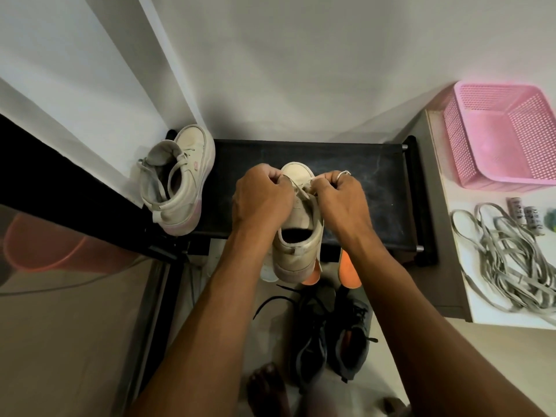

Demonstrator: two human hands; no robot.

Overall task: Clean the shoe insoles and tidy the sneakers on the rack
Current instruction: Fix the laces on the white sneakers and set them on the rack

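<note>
Sneaker [296, 227] on rack [376, 188] front edge, long axis running straight away from person, toe far. Left hand [263, 197] and right hand [341, 197] pinch laces [302, 188], equally near.

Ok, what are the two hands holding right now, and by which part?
The left hand and the right hand each pinch the laces of the beige sneaker, one from each side, toward its toe end.
</note>
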